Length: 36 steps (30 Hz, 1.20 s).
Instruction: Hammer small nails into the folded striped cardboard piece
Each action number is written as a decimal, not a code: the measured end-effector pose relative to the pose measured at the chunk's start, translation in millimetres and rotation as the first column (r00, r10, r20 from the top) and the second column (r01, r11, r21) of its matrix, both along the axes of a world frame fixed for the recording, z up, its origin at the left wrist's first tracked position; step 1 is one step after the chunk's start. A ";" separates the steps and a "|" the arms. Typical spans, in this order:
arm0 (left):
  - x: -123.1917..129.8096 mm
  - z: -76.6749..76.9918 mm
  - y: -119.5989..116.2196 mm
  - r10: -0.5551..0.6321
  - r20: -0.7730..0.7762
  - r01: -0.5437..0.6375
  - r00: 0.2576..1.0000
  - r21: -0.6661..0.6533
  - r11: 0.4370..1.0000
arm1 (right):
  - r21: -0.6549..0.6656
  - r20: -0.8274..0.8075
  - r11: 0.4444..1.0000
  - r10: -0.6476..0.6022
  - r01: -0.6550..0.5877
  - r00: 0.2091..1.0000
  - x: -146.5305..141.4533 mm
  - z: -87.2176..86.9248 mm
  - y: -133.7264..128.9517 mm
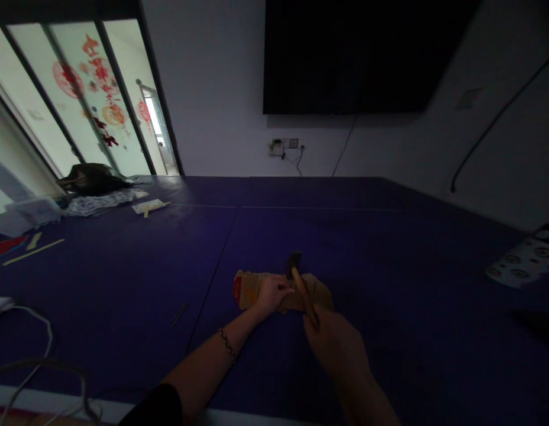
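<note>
A flat, torn-edged piece of brown cardboard with a red patch at its left end lies on the dark blue table. My left hand rests on the cardboard, thumb and fingers pinched near its middle; whatever they hold is too small to make out. In my right hand is a hammer, gripped by its wooden handle. The dark hammer head is just above and beside my left fingertips, over the far edge of the cardboard.
Two thin dark rods lie left of the cardboard. White cables run along the near left. A white tray, yellowish strips and a dark bag are farther left. A patterned bag stands at the right.
</note>
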<state>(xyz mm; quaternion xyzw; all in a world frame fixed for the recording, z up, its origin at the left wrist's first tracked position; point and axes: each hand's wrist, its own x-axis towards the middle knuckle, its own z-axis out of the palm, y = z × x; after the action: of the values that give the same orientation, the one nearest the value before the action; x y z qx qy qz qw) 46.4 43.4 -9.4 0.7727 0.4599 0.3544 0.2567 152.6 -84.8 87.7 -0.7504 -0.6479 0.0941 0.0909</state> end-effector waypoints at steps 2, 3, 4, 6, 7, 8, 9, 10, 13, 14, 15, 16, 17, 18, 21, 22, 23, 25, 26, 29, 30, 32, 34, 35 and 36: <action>0.5 0.2 0.2 0.003 0.001 -0.003 1.000 0.002 1.000 | -0.015 0.012 1.000 0.013 -0.012 1.000 -0.2 -0.5 0.7; 0.8 0.2 0.5 0.002 0.001 -0.002 1.000 0.002 1.000 | -0.020 0.022 1.000 0.012 -0.012 1.000 0.0 -0.3 1.0; 0.9 0.1 0.9 -0.001 0.000 0.001 1.000 0.002 1.000 | -0.021 0.031 1.000 0.008 -0.008 0.999 0.3 0.3 1.1; 1.3 -0.4 1.9 -0.004 -0.003 0.004 1.000 0.002 1.000 | -0.010 0.038 1.000 0.000 0.000 0.999 1.1 2.0 0.8; 1.5 -0.9 2.4 -0.003 -0.004 0.003 1.000 0.002 1.000 | -0.003 0.039 1.000 -0.004 0.004 0.999 1.2 2.7 0.4; 1.9 -1.5 2.8 0.001 -0.006 -0.001 1.000 0.001 1.000 | 0.001 0.039 1.000 -0.005 0.004 0.999 1.1 3.0 -0.2; 2.3 -2.2 3.2 0.009 -0.007 -0.009 1.000 -0.001 1.000 | 0.003 0.039 1.000 -0.001 0.001 0.999 0.7 2.8 -0.7; 2.9 -3.0 3.6 0.019 -0.010 -0.019 1.000 -0.002 1.000 | -0.001 0.039 1.000 0.008 -0.008 0.999 0.1 2.1 -1.3; 4.1 -4.5 4.2 0.040 -0.019 -0.040 0.999 -0.004 0.999 | -0.016 0.041 0.999 0.029 -0.028 0.999 -1.9 -1.3 -2.8; 4.2 -4.5 4.3 0.041 -0.022 -0.041 0.999 -0.004 0.999 | -0.012 0.040 1.000 0.029 -0.029 0.999 -2.1 -1.9 -3.2; 4.1 -4.3 4.3 0.038 -0.026 -0.038 0.999 -0.003 0.999 | -0.002 0.035 1.000 0.024 -0.024 0.999 -1.6 -1.9 -3.4; 3.8 -3.9 4.3 0.034 -0.030 -0.034 0.999 -0.002 0.999 | 0.020 0.021 1.000 0.014 -0.015 1.000 -0.5 -1.4 -3.1; 3.5 -3.3 4.2 0.030 -0.034 -0.030 0.999 -0.001 1.000 | 0.052 -0.006 0.999 -0.002 0.002 1.000 1.6 -0.6 -2.2; 3.0 -2.7 4.0 0.025 -0.040 -0.025 0.999 0.000 1.000 | 0.091 -0.056 0.996 -0.019 0.024 0.998 4.7 0.1 -0.2; 2.3 -0.9 2.8 0.012 -0.059 -0.012 0.998 0.003 1.000 | 0.208 -0.411 0.973 -0.002 0.096 0.911 21.3 -2.7 14.1; 2.3 -0.5 2.1 0.012 -0.065 -0.012 0.998 0.005 1.000 | 0.233 -0.580 0.967 0.051 0.105 0.813 29.2 -6.7 21.7; 2.5 -0.1 1.3 0.014 -0.070 -0.013 0.997 0.008 1.000 | 0.252 -0.733 0.962 0.120 0.103 0.670 38.2 -12.7 30.3; 3.1 0.7 -0.6 0.025 -0.082 -0.024 0.996 0.014 1.000 | 0.266 -0.916 0.961 0.226 0.082 0.331 57.7 -30.3 49.0; 3.4 1.1 -1.7 0.032 -0.088 -0.030 0.996 0.018 0.999 | 0.246 -0.953 0.968 0.233 0.045 0.194 67.3 -41.2 58.2; 4.0 3.0 -5.4 0.047 -0.105 -0.044 0.993 0.029 0.999 | 0.139 -0.990 0.988 0.137 -0.070 -0.032 90.4 -75.0 80.1; 4.0 3.9 -7.0 0.051 -0.112 -0.047 0.992 0.033 0.998 | 0.121 -0.992 0.988 0.117 -0.092 -0.045 95.2 -84.7 84.8; 3.7 6.0 -10.9 0.073 -0.129 -0.068 0.989 0.041 0.997 | 0.104 -0.993 0.987 0.096 -0.119 -0.069 100.7 -99.1 90.5; 3.2 8.1 -15.7 0.127 -0.187 -0.113 0.974 0.080 0.990 | 0.105 -0.991 0.985 0.092 -0.136 -0.098 102.5 -106.9 92.0; 3.0 8.9 -18.4 0.157 -0.230 -0.132 0.960 0.119 0.984 | 0.106 -0.990 0.984 0.090 -0.145 -0.112 102.8 -108.8 91.8; 2.9 9.6 -21.1 0.186 -0.277 -0.144 0.943 0.167 0.975 | 0.115 -0.986 0.981 0.093 -0.159 -0.137 102.9 -109.9 91.2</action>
<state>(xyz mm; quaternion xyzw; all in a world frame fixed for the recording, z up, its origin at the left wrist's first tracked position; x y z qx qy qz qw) 49.3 22.4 0.2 0.7915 0.5290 0.2895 0.0990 255.5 6.3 -22.2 -0.3621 -0.4273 0.6459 0.5187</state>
